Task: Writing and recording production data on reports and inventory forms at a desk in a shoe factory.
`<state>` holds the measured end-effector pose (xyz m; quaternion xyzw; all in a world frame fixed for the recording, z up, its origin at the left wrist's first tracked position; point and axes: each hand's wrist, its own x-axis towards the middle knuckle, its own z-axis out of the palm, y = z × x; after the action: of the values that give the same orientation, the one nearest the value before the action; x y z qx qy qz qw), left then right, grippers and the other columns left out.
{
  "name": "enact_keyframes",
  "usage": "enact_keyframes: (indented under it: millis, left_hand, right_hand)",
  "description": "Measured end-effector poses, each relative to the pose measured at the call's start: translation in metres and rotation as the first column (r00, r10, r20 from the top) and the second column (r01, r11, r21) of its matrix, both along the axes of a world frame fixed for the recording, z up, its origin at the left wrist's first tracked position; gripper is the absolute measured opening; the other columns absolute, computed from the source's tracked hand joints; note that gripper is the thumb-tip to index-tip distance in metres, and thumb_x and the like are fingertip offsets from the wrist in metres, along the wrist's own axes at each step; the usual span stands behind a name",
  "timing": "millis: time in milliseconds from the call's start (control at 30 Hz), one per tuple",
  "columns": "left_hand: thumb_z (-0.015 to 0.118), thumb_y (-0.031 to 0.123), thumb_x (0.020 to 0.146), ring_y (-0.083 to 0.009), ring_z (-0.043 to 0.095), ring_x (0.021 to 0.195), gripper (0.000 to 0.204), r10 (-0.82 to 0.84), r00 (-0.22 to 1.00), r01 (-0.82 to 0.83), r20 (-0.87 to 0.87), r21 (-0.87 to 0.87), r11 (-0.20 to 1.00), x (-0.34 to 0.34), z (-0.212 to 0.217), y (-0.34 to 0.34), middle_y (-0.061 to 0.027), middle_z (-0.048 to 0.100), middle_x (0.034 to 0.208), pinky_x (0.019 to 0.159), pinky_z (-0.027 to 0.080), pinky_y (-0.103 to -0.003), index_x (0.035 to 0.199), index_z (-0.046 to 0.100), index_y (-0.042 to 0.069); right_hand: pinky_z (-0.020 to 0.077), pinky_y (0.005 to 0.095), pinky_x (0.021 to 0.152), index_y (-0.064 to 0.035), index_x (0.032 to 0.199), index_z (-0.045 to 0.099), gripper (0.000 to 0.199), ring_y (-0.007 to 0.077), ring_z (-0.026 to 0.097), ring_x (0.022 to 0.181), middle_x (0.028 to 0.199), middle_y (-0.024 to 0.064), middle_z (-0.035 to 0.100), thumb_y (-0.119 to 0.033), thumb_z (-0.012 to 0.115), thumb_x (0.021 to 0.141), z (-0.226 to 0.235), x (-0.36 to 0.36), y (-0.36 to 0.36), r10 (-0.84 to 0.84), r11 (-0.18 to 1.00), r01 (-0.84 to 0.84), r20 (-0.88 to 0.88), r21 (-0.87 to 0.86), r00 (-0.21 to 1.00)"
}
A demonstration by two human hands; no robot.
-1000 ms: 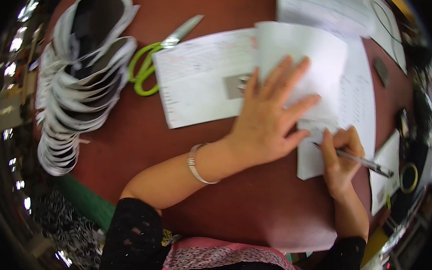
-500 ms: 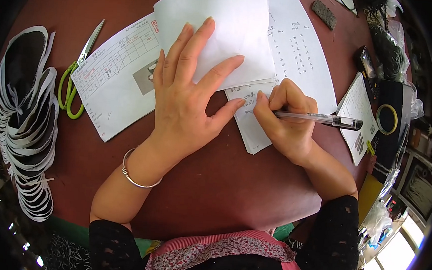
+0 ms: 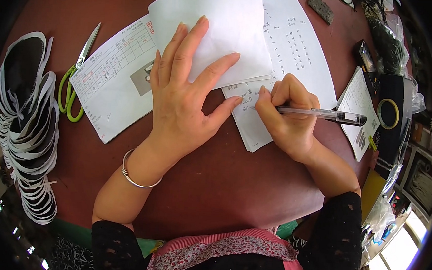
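Head view, looking down on a reddish-brown tabletop (image 3: 213, 184).

Left hand (image 3: 183, 103): flat, fingers spread apart, palm down. It presses on a folded-back white sheet (image 3: 217, 26) near the far edge of the tabletop. Judged purpose: keep the upper pages turned out of the way and the stack from sliding. It grips nothing. A silver bangle (image 3: 137, 172) sits on that wrist.

Right hand (image 3: 289, 117): fingers closed together around a clear-barrelled pen (image 3: 321, 113), in a writing grip. The barrel points toward the right edge; the tip meets the exposed lower page of the paper stack (image 3: 249, 122), just beside the left fingertips. The two hands almost touch, so the paper is pinned close to where the tip works.

Surroundings: a ruled form sheet (image 3: 113, 79) lies partly under the left hand, left of the stack. Green-handled scissors (image 3: 73, 86) lie beyond it toward the left edge, blades shut. A fanned row of black, white-edged cut pieces (image 3: 28, 123) runs along the left edge. A small notepad (image 3: 358, 109) and a roll of tape (image 3: 388, 113) are at the right edge.
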<state>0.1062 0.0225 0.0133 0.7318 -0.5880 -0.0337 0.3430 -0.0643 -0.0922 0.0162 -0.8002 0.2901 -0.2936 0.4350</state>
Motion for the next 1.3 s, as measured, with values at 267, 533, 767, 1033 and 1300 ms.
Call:
enact_keyframes:
  millis: [267, 533, 767, 1033, 1300]
  left_hand:
    - [0.091, 0.025, 0.075, -0.0434, 0.033, 0.153, 0.060, 0.000, 1.000, 0.000, -0.008, -0.003, 1.000, 0.000, 0.001, 0.000, -0.0170, 0.036, 0.167, 0.121, 0.030, -0.054, 0.132, 0.073, 0.017]
    - [0.091, 0.025, 0.075, -0.0434, 0.032, 0.153, 0.060, -0.002, 1.000, 0.002, -0.006, -0.004, 1.000, 0.001, -0.002, 0.001, -0.0171, 0.035, 0.167, 0.121, 0.030, -0.054, 0.131, 0.073, 0.017]
    - [0.091, 0.026, 0.071, -0.0424, 0.033, 0.153, 0.060, 0.003, 1.000, -0.004, -0.017, -0.042, 0.999, 0.002, -0.004, -0.001, -0.0138, 0.037, 0.166, 0.113, 0.032, -0.070, 0.129, 0.075, 0.022]
    - [0.091, 0.025, 0.073, -0.0443, 0.034, 0.152, 0.062, -0.002, 1.000, 0.002, 0.016, -0.011, 1.000, 0.002, -0.002, 0.000, -0.0186, 0.037, 0.166, 0.121, 0.032, -0.055, 0.131, 0.074, 0.017]
    - [0.089, 0.033, 0.074, -0.0425, 0.027, 0.156, 0.062, 0.006, 0.998, -0.005, -0.064, 0.009, 1.000, 0.000, -0.001, 0.004, -0.0145, 0.031, 0.170, 0.115, 0.028, -0.074, 0.132, 0.069, 0.022]
  right_hand:
    - [0.0322, 0.0277, 0.046, -0.0075, 0.071, 0.037, 0.040, 0.0059, 0.033, 0.051, 0.057, 0.0001, 0.038, 0.004, 0.072, 0.087, 0.001, 0.002, 0.001, -0.019, 0.999, 0.018, -0.011, -0.048, 1.000]
    - [0.0325, 0.0275, 0.046, -0.0077, 0.071, 0.038, 0.040, 0.0053, 0.034, 0.051, 0.057, -0.0016, 0.039, 0.003, 0.072, 0.088, 0.002, 0.000, -0.001, -0.022, 0.998, 0.019, -0.071, -0.053, 0.997]
    - [0.0328, 0.0282, 0.046, -0.0075, 0.072, 0.039, 0.038, 0.0061, 0.034, 0.050, 0.056, -0.0009, 0.039, 0.004, 0.072, 0.087, 0.001, 0.002, 0.000, -0.054, 0.999, 0.053, -0.030, -0.011, 0.998]
    - [0.0335, 0.0287, 0.047, -0.0070, 0.072, 0.040, 0.037, 0.0052, 0.037, 0.052, 0.057, -0.0002, 0.040, 0.002, 0.073, 0.087, 0.001, -0.008, -0.001, -0.037, 0.999, 0.032, -0.134, -0.036, 0.990]
    - [0.0300, 0.0239, 0.055, -0.0117, 0.076, 0.036, 0.041, 0.0021, 0.030, 0.063, 0.066, -0.0061, 0.039, 0.010, 0.065, 0.094, 0.006, -0.007, -0.013, -0.028, 0.951, 0.008, 0.061, 0.309, 0.998]
